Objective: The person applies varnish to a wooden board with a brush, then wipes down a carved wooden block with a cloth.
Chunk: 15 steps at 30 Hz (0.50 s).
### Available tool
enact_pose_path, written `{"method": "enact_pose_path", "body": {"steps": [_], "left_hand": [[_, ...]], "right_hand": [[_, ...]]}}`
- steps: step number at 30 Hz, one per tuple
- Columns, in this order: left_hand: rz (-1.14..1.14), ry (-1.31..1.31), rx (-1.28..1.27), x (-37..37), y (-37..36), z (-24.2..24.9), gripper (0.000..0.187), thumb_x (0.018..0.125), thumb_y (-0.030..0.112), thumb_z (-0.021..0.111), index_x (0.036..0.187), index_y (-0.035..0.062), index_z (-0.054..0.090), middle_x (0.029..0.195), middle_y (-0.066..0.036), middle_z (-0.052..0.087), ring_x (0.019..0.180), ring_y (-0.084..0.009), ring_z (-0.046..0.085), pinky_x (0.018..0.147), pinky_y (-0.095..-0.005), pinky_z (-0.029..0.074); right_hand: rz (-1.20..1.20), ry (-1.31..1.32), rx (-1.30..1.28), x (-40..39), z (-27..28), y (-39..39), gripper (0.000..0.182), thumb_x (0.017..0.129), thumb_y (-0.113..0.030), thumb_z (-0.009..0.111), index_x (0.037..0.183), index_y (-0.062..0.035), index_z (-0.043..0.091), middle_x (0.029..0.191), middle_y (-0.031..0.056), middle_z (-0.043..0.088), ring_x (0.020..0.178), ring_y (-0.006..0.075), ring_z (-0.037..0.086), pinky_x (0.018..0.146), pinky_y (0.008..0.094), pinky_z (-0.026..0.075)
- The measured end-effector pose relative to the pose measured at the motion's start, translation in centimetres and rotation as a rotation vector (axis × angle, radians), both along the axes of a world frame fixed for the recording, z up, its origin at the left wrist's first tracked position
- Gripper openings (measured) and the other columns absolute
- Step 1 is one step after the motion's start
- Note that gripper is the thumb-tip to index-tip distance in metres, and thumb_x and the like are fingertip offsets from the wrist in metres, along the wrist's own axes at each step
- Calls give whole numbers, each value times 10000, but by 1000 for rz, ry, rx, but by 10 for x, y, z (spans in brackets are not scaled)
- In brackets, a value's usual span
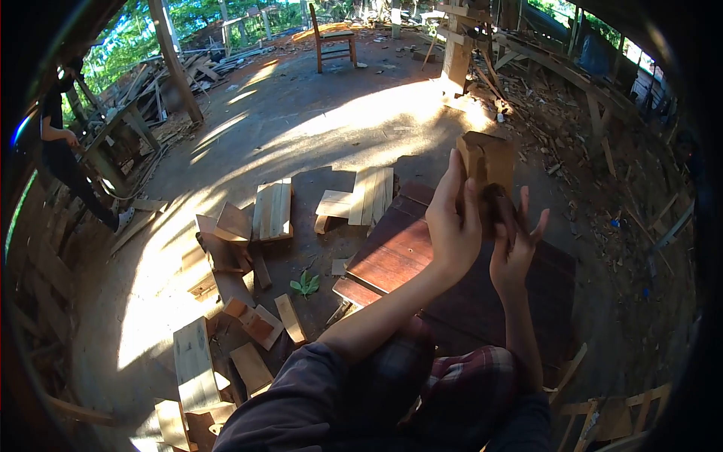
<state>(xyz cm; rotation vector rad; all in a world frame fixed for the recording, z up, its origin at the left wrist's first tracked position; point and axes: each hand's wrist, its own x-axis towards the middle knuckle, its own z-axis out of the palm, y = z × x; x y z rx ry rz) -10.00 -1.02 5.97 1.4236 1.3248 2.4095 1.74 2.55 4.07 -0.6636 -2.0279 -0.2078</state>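
Note:
A brown wooden block-like piece (488, 158) is held up in front of me, right of centre. My left hand (455, 222) grips its left side, with the fingers pointing up along it. At its lower right, my right hand (514, 248) has some fingers bent against the shaded underside and others stretched out. Whether a separate small item sits between those right fingers is too dark to tell. Beneath both hands lies a dark red wooden panel (388, 260), partly in sunlight.
Wooden pieces (273, 211) and small blocks (252, 365) lie on the ground at the left, around a green plant (305, 283). A chair (334, 45) stands far ahead. A person (60, 143) stands at the far left. Posts and scrap wood line the right.

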Motion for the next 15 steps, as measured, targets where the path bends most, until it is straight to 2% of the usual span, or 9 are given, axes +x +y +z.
{"method": "enact_pose_path", "body": {"steps": [2, 5, 8, 10, 12, 15], "left_hand": [[-10, -13, -18, 1, -3, 2, 440, 986, 90, 440, 1388, -63, 347, 1289, -203, 542, 983, -119, 576, 785, -252, 488], [-23, -18, -26, 2, -4, 2, 440, 988, 97, 437, 1388, -63, 347, 1301, -206, 531, 1013, -132, 575, 796, -257, 488], [-18, 21, -14, 2, -5, 2, 442, 989, 111, 442, 1387, -60, 351, 1309, -203, 523, 1005, -131, 576, 792, -257, 488], [12, 65, -31, 2, -6, 4, 444, 989, 122, 450, 1384, -59, 358, 1314, -199, 519, 1015, -131, 572, 798, -257, 487], [-26, -8, -12, 1, -3, 1, 443, 987, 127, 459, 1379, -58, 367, 1296, -197, 532, 1019, -131, 570, 805, -256, 485], [-71, -62, -23, 0, -5, 4, 437, 986, 129, 463, 1374, -53, 380, 1268, -190, 553, 1013, -126, 570, 805, -255, 485]], "right_hand": [[121, 57, -84, 1, 1, -3, 381, 1005, -241, 341, 1250, -36, 548, 1222, 88, 612, 1362, 304, 336, 1126, 537, -32], [7, -73, 117, 5, 4, 0, 380, 1008, -242, 338, 1259, -43, 544, 1243, 85, 601, 1362, 310, 333, 1128, 532, -29], [-129, -136, 184, 16, 2, 14, 378, 1006, -261, 349, 1251, -57, 554, 1268, 82, 585, 1363, 314, 330, 1124, 545, -31], [-52, -54, 160, 8, -2, 11, 365, 1005, -257, 352, 1228, -70, 573, 1248, 71, 599, 1362, 324, 329, 1113, 571, -36], [36, -7, 93, 3, 5, -2, 360, 1005, -254, 352, 1218, -75, 580, 1233, 66, 609, 1362, 327, 327, 1111, 576, -35], [2, -147, 239, 5, 8, -5, 359, 1004, -255, 357, 1212, -72, 586, 1219, 63, 617, 1366, 328, 321, 1117, 560, -28]]}}
